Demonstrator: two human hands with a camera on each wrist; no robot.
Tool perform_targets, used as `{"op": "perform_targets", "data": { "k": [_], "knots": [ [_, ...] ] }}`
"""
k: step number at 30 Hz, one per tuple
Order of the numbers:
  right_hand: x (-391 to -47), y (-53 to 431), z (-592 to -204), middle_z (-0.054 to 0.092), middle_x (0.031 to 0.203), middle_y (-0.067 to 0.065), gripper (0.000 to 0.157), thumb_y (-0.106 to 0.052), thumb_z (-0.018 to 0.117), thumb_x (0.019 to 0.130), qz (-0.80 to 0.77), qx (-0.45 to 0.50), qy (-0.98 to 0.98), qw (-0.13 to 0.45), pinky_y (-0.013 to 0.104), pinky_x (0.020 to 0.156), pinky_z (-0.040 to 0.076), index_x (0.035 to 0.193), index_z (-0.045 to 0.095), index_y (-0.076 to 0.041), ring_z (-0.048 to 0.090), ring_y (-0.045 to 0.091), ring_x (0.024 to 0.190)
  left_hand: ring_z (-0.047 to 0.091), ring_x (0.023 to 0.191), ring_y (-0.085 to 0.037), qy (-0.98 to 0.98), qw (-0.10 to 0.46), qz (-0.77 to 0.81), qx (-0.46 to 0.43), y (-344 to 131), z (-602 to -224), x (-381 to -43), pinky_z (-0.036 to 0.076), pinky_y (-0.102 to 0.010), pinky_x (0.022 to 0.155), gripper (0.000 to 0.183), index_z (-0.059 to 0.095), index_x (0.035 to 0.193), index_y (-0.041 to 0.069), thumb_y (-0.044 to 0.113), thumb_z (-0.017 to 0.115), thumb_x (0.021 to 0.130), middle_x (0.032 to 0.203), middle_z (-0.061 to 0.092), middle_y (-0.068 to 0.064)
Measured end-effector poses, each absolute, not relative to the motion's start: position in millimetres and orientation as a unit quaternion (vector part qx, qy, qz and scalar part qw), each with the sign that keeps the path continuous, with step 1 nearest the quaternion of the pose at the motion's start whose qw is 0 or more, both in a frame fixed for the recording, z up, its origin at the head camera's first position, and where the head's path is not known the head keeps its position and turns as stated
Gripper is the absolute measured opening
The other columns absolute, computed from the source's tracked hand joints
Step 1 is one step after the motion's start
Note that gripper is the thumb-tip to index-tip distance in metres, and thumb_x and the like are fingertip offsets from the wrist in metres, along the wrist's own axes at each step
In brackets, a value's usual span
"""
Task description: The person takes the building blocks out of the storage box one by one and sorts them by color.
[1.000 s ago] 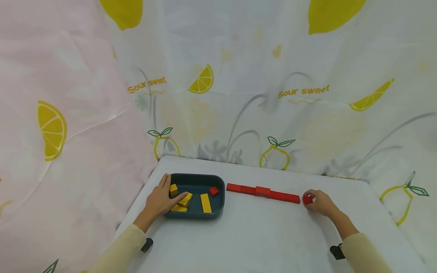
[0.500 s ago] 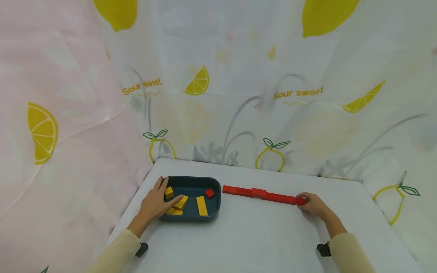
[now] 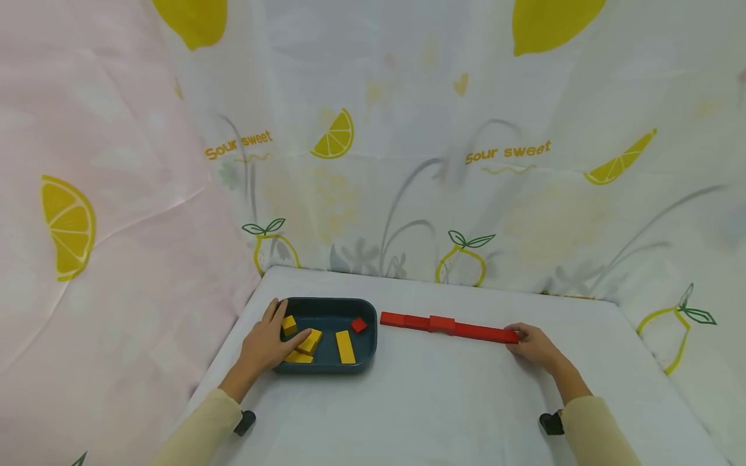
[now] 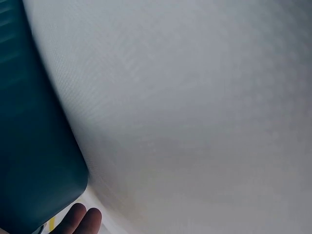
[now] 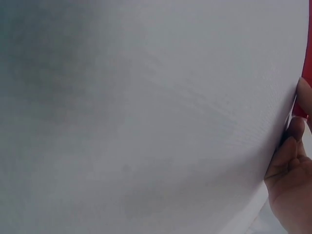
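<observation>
In the head view my right hand (image 3: 536,346) pinches a small red block (image 3: 512,336) at the right end of a row of red blocks (image 3: 479,332). That block sits flush against its neighbour, partly covered by the fingers. My left hand (image 3: 262,346) rests on the left side of a dark teal tray (image 3: 373,346), fingers straight along its outer side and thumb stretched over the inside. Several yellow blocks (image 3: 346,347) and one red cube (image 3: 358,325) lie in the tray. The left wrist view shows the tray's outer wall (image 4: 34,136) with two fingertips past its corner.
The blocks and tray are on a white-covered table (image 3: 431,401). A lemon-printed curtain (image 3: 384,194) hangs along the back, and a pinkish one (image 3: 140,291) stands on the left. One block in the middle of the row (image 3: 441,324) is wider than the others.
My right hand has moved left with the small red block, closing the gap to the row's right end. The left hand stays on the tray. The head view has shifted slightly.
</observation>
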State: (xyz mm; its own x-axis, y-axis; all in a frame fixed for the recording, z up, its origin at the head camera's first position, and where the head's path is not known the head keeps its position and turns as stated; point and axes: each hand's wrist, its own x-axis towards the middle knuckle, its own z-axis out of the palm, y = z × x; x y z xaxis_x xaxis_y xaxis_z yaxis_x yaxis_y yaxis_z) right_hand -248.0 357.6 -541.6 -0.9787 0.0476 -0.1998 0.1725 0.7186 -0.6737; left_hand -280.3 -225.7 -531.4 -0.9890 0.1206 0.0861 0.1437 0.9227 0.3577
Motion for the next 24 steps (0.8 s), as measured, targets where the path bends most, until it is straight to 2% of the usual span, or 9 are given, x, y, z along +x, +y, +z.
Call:
{"op": "perform_targets", "data": {
  "k": [9,17,20,24],
  "knots": [
    [-248.7,358.2,-544.0,0.06,0.119,0.027,0.043,-0.009,0.067,0.09,-0.369,0.064,0.924,0.084,0.042,0.083,0.052,0.13,0.056,0.003,0.055,0.031,0.102,0.045,0.126,-0.057,-0.976,0.034,-0.204,-0.066,-225.6,-531.0,-279.8,0.044,-0.068,0.095,0.102,0.016,0.159,0.008,0.074,0.048,0.089,0.164,0.015,-0.022],
    [-248.5,359.3,-547.7,0.059,0.119,0.026,0.044,-0.011,0.068,0.09,-0.367,0.068,0.924,0.083,0.043,0.083,0.051,0.131,0.056,0.001,0.053,0.034,0.103,0.044,0.126,-0.059,-0.973,0.032,-0.215,-0.073,-226.3,-533.0,-277.9,0.043,-0.069,0.095,0.099,0.017,0.159,0.008,0.073,0.048,0.09,0.163,0.015,-0.023],
    [-248.1,359.8,-548.1,0.056,0.122,0.027,0.05,-0.015,0.069,0.09,-0.375,0.069,0.921,0.081,0.046,0.086,0.05,0.135,0.053,0.0,0.052,0.037,0.107,0.044,0.126,-0.06,-0.974,0.035,-0.214,-0.07,-226.8,-532.0,-278.4,0.042,-0.069,0.095,0.097,0.019,0.158,0.008,0.071,0.049,0.09,0.163,0.015,-0.023],
    [-242.5,362.0,-548.6,0.05,0.13,0.031,0.069,-0.028,0.074,0.088,-0.396,0.093,0.909,0.089,0.054,0.092,0.048,0.144,0.044,-0.001,0.048,0.042,0.115,0.043,0.128,-0.059,-0.973,0.031,-0.216,-0.072,-226.4,-533.7,-277.7,0.042,-0.069,0.097,0.097,0.019,0.159,0.009,0.072,0.048,0.091,0.164,0.014,-0.022]
  ]
}}
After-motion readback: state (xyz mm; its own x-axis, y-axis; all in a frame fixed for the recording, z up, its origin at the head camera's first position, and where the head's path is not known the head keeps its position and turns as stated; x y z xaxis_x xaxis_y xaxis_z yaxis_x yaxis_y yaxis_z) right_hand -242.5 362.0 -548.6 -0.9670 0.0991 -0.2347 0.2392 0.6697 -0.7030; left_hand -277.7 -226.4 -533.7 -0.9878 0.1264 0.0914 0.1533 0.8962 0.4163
